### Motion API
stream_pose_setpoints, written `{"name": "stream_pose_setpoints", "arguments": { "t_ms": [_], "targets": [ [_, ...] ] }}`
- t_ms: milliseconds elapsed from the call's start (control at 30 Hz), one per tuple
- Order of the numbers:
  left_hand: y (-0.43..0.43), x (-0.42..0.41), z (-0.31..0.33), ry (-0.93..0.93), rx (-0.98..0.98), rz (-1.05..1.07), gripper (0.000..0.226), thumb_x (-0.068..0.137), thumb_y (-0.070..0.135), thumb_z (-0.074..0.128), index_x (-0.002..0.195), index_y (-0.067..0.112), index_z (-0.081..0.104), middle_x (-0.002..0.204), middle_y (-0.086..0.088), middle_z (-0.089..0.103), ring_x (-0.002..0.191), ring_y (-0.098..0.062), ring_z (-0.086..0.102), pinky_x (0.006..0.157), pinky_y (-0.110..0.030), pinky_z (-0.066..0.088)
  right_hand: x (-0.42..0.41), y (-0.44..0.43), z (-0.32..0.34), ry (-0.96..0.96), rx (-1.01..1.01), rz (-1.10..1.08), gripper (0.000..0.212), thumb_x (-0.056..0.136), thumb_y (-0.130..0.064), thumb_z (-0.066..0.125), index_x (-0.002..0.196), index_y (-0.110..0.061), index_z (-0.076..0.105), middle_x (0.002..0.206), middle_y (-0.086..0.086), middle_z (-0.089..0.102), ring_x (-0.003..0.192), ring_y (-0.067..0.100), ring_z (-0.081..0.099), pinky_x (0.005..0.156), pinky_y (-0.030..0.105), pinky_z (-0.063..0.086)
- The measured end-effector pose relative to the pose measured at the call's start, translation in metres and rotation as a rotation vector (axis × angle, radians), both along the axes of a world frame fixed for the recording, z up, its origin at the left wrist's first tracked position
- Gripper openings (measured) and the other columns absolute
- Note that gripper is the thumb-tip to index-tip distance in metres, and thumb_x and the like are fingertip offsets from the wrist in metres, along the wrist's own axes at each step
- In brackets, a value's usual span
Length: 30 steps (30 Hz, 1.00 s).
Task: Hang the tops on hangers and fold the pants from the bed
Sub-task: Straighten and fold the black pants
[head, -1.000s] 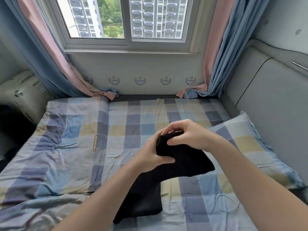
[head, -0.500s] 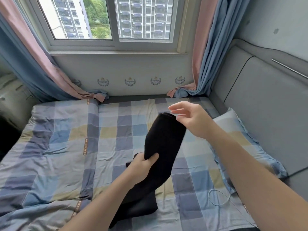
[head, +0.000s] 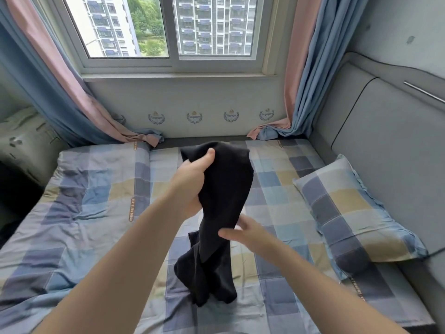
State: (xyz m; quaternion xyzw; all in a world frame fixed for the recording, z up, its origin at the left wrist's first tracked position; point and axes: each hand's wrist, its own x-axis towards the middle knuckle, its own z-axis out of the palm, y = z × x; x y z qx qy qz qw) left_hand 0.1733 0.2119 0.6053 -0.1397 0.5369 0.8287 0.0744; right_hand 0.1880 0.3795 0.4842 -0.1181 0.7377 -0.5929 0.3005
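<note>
Covering the bed (head: 277,297): a creased checked sheet (head: 96,201) in blue, grey and pale yellow, filling the lower half of the frame.
Pillow (head: 349,213): same checked cloth, lying at the right middle of the frame against the padded panel.
Headboard (head: 390,145): grey padded panels running along the right edge, with a thin metal bar near the upper right corner.
Window (head: 173,30): upper centre, white frame, tower blocks and green trees outside.
Curtains (head: 55,88): pink and blue, one drawn to the upper left and one to the upper right, their ends pooled at the far edge of the bed.
Wall (head: 212,100): pale, below the sill, with a row of small crest emblems.
Black pants (head: 226,189): centre of the frame, lifted off the sheet and hanging as one long bunched length; the lower ends lie crumpled on the sheet at lower centre.
Left hand (head: 192,184): centre of the frame, grips the top of the pants, thumb pressed over the upper fold, fingers curled behind the cloth and mostly hidden.
Right hand (head: 245,233): just below and right of centre, pinches the hanging cloth partway down, thumb across the near side, fingers behind it and close together.
</note>
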Motion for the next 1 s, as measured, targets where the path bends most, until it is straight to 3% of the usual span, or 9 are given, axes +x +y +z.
{"name": "stream_pose_setpoints", "arguments": {
  "t_ms": [167,233,300,400,500,633,733,867,1000],
  "targets": [
    [0.006,-0.013,0.009,-0.016,0.022,0.061,0.028,0.099,0.036,0.061,0.118,0.016,0.065,0.098,-0.001,0.078,0.083,-0.014,0.076,0.057,-0.026,0.059,0.004,-0.008,-0.021,0.009,0.024,-0.126,0.01,0.096,-0.034,0.064,0.104,-0.037,0.069,0.105,-0.02,0.074,0.101,0.001,0.069,0.081,0.014,0.052],
    [0.004,-0.016,0.007,-0.053,0.051,0.092,0.035,0.098,0.044,0.061,0.117,0.014,0.064,0.1,-0.002,0.078,0.078,-0.013,0.076,0.056,-0.025,0.058,0.005,-0.002,-0.021,0.012,0.02,-0.191,0.013,0.1,-0.027,0.061,0.099,-0.035,0.07,0.099,-0.019,0.075,0.096,0.002,0.071,0.076,0.014,0.053],
    [0.0,-0.015,0.002,-0.102,0.093,0.072,0.049,0.095,0.055,0.057,0.118,0.013,0.063,0.105,-0.004,0.077,0.089,-0.018,0.075,0.072,-0.032,0.06,0.005,0.003,-0.015,0.024,-0.011,-0.25,0.013,0.1,-0.025,0.061,0.099,-0.033,0.071,0.098,-0.019,0.076,0.094,0.002,0.071,0.074,0.013,0.054],
    [-0.006,-0.008,-0.021,-0.042,0.042,-0.058,0.057,0.095,0.061,0.047,0.13,0.018,0.062,0.12,-0.007,0.073,0.115,-0.025,0.066,0.102,-0.042,0.049,0.0,0.009,0.0,0.076,-0.12,-0.327,0.013,0.099,-0.021,0.062,0.106,-0.027,0.071,0.104,-0.013,0.076,0.098,0.006,0.072,0.077,0.016,0.055],
    [-0.002,0.008,-0.045,-0.035,-0.023,-0.203,0.055,0.086,0.061,0.055,0.12,0.022,0.071,0.112,-0.005,0.074,0.104,-0.022,0.069,0.092,-0.039,0.052,-0.008,0.01,0.02,0.161,-0.184,-0.384,0.014,0.1,-0.018,0.061,0.108,-0.021,0.072,0.105,-0.004,0.077,0.102,0.014,0.072,0.084,0.026,0.058],
    [0.005,0.026,-0.076,0.007,-0.091,-0.283,0.058,0.09,0.04,0.07,0.138,0.013,0.053,0.125,-0.011,0.069,0.114,-0.028,0.067,0.095,-0.041,0.056,-0.018,0.011,0.044,0.194,-0.245,-0.442,0.017,0.1,-0.018,0.059,0.103,-0.021,0.075,0.101,0.002,0.078,0.098,0.018,0.073,0.08,0.031,0.059],
    [0.009,0.035,-0.087,0.032,-0.315,-0.375,0.049,0.085,0.028,0.078,0.13,0.021,0.059,0.117,-0.002,0.074,0.107,-0.019,0.071,0.089,-0.033,0.058,-0.023,0.01,0.058,0.229,-0.223,-0.465,0.015,0.099,-0.02,0.06,0.1,-0.02,0.075,0.099,0.003,0.077,0.099,0.021,0.073,0.088,0.045,0.058],
    [0.016,0.035,-0.094,0.013,-0.59,-0.338,0.026,0.094,0.033,0.068,0.119,0.026,0.067,0.103,0.009,0.075,0.097,-0.009,0.07,0.072,-0.015,0.054,-0.025,0.008,0.076,0.308,-0.23,-0.442,0.015,0.098,-0.021,0.061,0.101,-0.021,0.075,0.099,0.001,0.077,0.099,0.018,0.072,0.089,0.042,0.057],
    [0.019,0.034,-0.093,-0.01,-0.604,-0.33,0.031,0.102,0.038,0.053,0.125,0.02,0.065,0.112,0.002,0.073,0.101,-0.013,0.069,0.082,-0.022,0.056,-0.028,0.009,0.081,0.313,-0.184,-0.437,0.015,0.099,-0.024,0.06,0.105,-0.021,0.073,0.101,-0.002,0.077,0.1,0.015,0.072,0.093,0.044,0.057]
  ]
}}
